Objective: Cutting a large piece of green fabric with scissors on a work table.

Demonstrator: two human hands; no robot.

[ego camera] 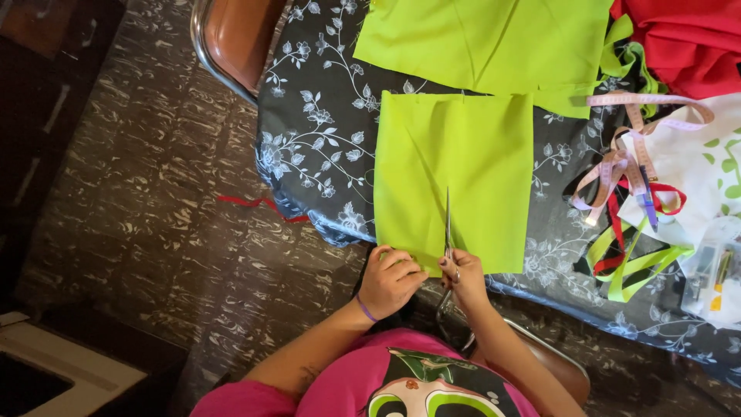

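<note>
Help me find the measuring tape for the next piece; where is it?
In the head view the pink measuring tape lies looped on the dark floral tablecloth, right of the lime fabric rectangle, beside the white leaf-print cloth.

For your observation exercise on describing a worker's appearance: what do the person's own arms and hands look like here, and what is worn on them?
Both arms are bare below short bright pink sleeves. The left hand has a thin purple band round its wrist. The right hand wears a ring on one finger. No gloves or watch show. A faint dark mark, perhaps a tattoo, shows on the left forearm.
</note>
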